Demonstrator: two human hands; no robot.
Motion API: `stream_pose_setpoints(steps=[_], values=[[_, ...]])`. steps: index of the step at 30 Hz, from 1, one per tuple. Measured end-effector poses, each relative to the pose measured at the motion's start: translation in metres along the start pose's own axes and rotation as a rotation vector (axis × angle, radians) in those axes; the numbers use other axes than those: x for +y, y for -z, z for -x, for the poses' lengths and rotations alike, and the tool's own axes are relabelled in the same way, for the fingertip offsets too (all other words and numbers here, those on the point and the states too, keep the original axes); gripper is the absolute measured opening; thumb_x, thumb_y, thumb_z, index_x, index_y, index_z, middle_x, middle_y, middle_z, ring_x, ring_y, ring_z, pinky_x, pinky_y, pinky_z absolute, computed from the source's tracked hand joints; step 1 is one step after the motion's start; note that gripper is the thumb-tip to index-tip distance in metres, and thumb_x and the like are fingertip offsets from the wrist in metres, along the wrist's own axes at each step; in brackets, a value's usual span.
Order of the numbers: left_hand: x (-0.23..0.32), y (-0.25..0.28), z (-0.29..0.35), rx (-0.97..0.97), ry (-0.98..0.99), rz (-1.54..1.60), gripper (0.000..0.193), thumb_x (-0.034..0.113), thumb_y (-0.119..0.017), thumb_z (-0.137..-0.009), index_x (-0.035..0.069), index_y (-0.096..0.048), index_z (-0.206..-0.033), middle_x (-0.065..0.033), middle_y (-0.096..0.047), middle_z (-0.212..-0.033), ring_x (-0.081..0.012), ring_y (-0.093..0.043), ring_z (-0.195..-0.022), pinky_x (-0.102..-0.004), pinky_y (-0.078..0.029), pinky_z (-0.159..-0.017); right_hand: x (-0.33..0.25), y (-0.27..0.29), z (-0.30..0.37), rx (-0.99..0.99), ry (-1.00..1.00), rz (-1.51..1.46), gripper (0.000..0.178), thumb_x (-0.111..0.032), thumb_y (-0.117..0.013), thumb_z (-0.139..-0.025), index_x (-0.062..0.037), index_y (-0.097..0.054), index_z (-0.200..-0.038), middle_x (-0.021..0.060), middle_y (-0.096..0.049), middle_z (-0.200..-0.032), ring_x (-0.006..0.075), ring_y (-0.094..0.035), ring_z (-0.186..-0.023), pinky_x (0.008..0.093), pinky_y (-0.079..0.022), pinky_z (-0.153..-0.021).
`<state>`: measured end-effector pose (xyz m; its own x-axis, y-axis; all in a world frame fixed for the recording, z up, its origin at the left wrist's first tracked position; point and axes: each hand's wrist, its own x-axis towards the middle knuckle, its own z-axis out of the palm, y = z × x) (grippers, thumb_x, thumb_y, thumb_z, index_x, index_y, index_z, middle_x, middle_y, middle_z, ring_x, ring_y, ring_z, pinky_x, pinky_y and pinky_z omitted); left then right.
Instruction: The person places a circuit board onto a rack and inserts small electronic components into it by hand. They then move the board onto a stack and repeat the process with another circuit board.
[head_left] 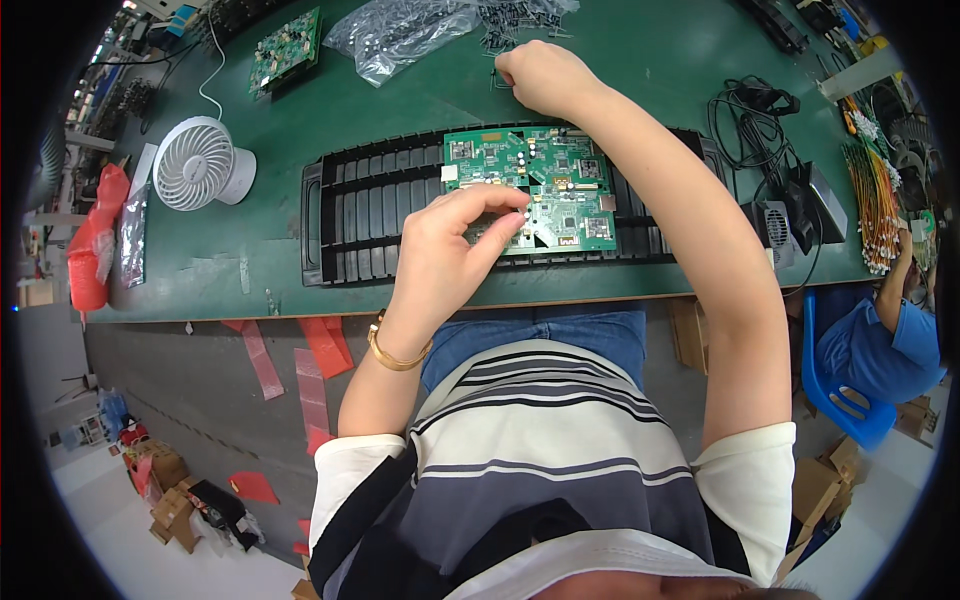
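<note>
Narrow pinch, left hand [455, 235] over circuit board [575, 205], contents unclear | right hand [545, 80] by black parts [515, 15], can't tell if holding | board atop black tray [312, 225]; best kept flat, lightly pressed

A green worktable [400, 110] stands over gray floor [190, 365], a blue chair [868, 434] nearby.
</note>
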<state>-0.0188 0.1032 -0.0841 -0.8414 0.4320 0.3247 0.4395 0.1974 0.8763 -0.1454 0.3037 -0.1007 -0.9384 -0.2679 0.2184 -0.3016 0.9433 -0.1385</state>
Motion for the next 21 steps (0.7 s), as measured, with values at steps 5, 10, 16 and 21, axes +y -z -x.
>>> stream_pose_setpoints(steps=[5, 10, 16, 21], values=[[0.001, 0.0, -0.001, -0.019, 0.005, -0.043, 0.017, -0.003, -0.069, -0.077, 0.002, -0.07, -0.093, -0.0039, -0.069, -0.088, -0.0119, -0.058, -0.068, -0.0215, -0.044, -0.059, -0.011, 0.01, 0.005, 0.007, -0.023, 0.003, 0.008, -0.005, -0.06, -0.073, -0.0044, -0.065, -0.078, 0.0136, -0.068, -0.078, 0.0342, -0.065, -0.07, 0.0416, -0.052, -0.064], [0.002, 0.0, 0.002, -0.003, 0.032, -0.075, 0.017, -0.004, -0.07, -0.076, 0.002, -0.069, -0.092, -0.004, -0.069, -0.088, -0.0125, -0.059, -0.069, -0.0222, -0.045, -0.06, -0.024, 0.028, 0.018, 0.082, -0.042, -0.03, 0.009, -0.007, -0.06, -0.074, -0.003, -0.066, -0.081, 0.0151, -0.068, -0.08, 0.0347, -0.065, -0.072, 0.0422, -0.053, -0.065], [0.001, 0.0, 0.001, 0.004, -0.009, -0.142, 0.016, -0.004, -0.07, -0.077, 0.001, -0.07, -0.092, -0.0047, -0.07, -0.09, -0.011, -0.057, -0.069, -0.0204, -0.044, -0.06, -0.028, 0.041, 0.036, 0.315, -0.054, -0.138, 0.008, -0.007, -0.059, -0.074, -0.0023, -0.064, -0.078, 0.0134, -0.065, -0.077, 0.0339, -0.063, -0.069, 0.0416, -0.052, -0.065], [0.0, 0.0, 0.002, 0.011, -0.027, -0.167, 0.016, -0.004, -0.069, -0.077, 0.001, -0.07, -0.092, -0.0046, -0.07, -0.09, -0.0103, -0.056, -0.068, -0.0196, -0.043, -0.059, -0.036, 0.06, 0.053, 0.381, -0.06, -0.27, 0.009, -0.003, -0.059, -0.072, -0.0027, -0.062, -0.081, 0.009, -0.063, -0.077, 0.0246, -0.055, -0.059, 0.0343, -0.047, -0.058]])
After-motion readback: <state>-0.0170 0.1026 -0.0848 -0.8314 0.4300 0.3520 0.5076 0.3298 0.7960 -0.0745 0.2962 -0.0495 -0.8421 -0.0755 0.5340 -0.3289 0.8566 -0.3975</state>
